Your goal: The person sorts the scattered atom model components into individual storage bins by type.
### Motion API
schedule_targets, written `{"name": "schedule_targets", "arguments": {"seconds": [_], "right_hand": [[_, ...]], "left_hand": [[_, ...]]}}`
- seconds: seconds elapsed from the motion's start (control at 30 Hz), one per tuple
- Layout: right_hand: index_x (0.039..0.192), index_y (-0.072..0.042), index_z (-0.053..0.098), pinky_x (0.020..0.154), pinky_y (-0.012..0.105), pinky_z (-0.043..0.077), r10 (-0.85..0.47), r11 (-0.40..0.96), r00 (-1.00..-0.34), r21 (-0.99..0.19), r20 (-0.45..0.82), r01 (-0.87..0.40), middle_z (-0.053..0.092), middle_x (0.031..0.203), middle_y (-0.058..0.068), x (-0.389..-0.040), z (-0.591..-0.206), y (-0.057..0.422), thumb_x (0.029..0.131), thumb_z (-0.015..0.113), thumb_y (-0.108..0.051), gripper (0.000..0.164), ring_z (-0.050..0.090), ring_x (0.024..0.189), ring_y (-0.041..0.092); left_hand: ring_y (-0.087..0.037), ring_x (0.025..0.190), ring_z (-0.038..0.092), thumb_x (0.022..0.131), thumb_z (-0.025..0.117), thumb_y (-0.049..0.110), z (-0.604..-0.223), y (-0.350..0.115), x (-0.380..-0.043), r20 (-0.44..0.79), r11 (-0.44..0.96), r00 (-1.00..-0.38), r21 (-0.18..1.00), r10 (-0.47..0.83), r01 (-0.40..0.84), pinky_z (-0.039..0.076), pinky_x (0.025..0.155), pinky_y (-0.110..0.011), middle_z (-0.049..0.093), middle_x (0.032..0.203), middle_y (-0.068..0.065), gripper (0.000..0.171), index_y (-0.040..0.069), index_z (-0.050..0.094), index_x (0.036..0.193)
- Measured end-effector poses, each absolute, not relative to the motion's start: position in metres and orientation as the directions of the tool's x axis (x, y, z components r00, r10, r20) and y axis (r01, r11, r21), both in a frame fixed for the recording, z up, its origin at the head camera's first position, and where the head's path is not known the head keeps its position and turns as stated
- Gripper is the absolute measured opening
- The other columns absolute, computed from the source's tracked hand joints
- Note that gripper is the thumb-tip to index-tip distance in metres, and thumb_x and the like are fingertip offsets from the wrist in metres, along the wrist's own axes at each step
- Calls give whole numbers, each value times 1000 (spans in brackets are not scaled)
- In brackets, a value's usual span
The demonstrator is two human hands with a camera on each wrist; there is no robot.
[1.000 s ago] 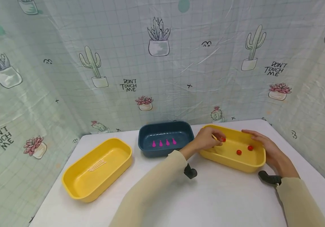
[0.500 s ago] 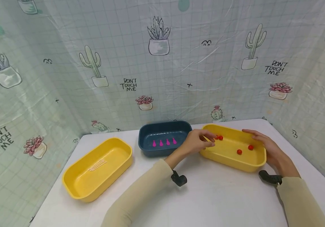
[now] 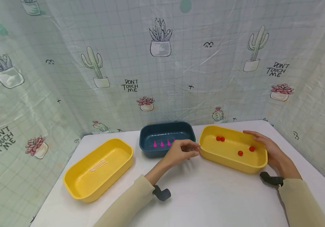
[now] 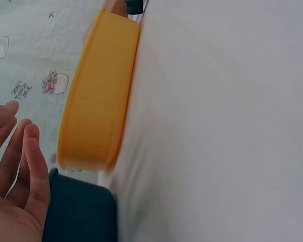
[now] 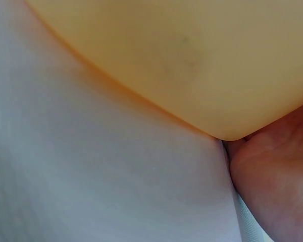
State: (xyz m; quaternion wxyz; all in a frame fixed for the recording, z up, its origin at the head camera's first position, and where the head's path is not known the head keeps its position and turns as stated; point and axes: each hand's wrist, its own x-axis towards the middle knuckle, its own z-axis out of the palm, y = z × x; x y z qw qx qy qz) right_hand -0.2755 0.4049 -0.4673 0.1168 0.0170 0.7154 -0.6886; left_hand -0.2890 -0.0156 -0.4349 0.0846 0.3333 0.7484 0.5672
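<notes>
My left hand (image 3: pixel 180 150) hovers over the white table between the dark blue bin and the right yellow bin, overlapping the blue bin's front right corner in the head view. Its fingers are loosely bent, with nothing seen between them in the left wrist view. Several small red balls (image 3: pixel 240 153) lie in the right yellow bin (image 3: pixel 227 160), two of them close together near its left end. My right hand (image 3: pixel 275 154) rests along that bin's right end, fingers extended by the far rim; in the right wrist view the palm (image 5: pixel 278 171) lies against the outer wall. Its thumb is hidden.
The dark blue bin (image 3: pixel 151 154) at the back centre holds several small pink pear-shaped pieces (image 3: pixel 162 144), partly behind the left hand. Several thin pale sticks (image 3: pixel 98 165) lie in another yellow bin (image 3: pixel 105 183) at the left. A patterned curtain (image 3: pixel 162 75) hangs behind the table.
My left hand has come out of the right yellow bin and moved left toward the blue bin. Two adjacent red balls now show where it was. The right hand has stayed put.
</notes>
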Motion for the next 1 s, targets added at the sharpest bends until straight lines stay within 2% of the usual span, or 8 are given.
{"name": "schedule_targets", "arguments": {"seconds": [0.13,0.33,0.47,0.6,0.77,1.0], "right_hand": [[163,-35,31,94,15,55,-125,70,-974,-981,-190,182,14,170,1,-274,-466,405,111,40,-41,53,52,121,-2],[163,-33,32,94,16,55,-132,72,-974,-982,-183,174,23,165,-2,-271,-468,407,111,40,-41,53,53,120,-4],[162,-34,33,94,16,56,-127,72,-974,-981,-188,180,21,167,-1,-272,-470,409,111,40,-41,53,54,118,-5],[163,-35,32,93,16,56,-124,81,-973,-980,-193,184,16,169,2,-273,-470,407,111,40,-41,53,54,118,-4],[162,-34,33,93,16,56,-126,77,-974,-981,-188,179,16,170,3,-275,-470,405,111,39,-40,52,52,120,-3],[162,-33,33,93,15,55,-127,79,-976,-982,-179,170,19,169,1,-279,-470,405,112,38,-38,51,53,119,-4]], "left_hand": [[-7,78,64,93,75,17,-440,-29,-285,260,113,-776,913,575,391,59,66,-23,76,109,-11,30,4,74,120],[-9,76,66,93,74,11,-447,-49,-278,265,65,-801,933,537,353,58,64,-22,75,110,-23,29,-3,72,119],[-14,75,70,94,72,8,-450,-62,-274,258,52,-821,943,509,328,59,64,-23,75,108,-26,28,-4,72,119],[-20,76,71,94,72,8,-456,-79,-272,249,67,-837,945,487,320,60,64,-25,76,103,-22,29,-7,71,119],[-20,77,69,95,72,11,-460,-103,-268,204,118,-855,949,477,292,60,65,-26,75,98,-17,30,-6,71,119],[-37,84,68,96,72,17,-456,-131,-265,143,217,-869,938,473,272,60,67,-30,76,103,-17,30,-1,72,121]]}}
